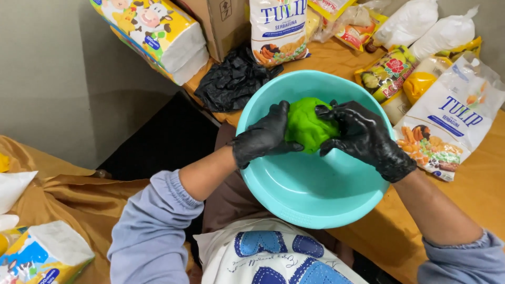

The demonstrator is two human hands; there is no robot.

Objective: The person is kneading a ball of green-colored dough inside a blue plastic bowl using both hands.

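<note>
A bright green ball of dough (306,126) is held over a turquoise plastic basin (310,197). My left hand (264,138), in a black glove, grips the ball's left side. My right hand (363,134), also in a black glove, wraps its right side with fingers curled over the top. The basin rests partly on my lap and partly on the edge of an orange-brown table (476,181). The inside of the basin looks bare under the dough.
White flour bags (450,115) (278,29) lie on the table right and back. A crumpled black plastic bag (231,79), a yellow packet (386,71), tissue packs (158,34) (44,252) and a cardboard box (221,18) surround the basin.
</note>
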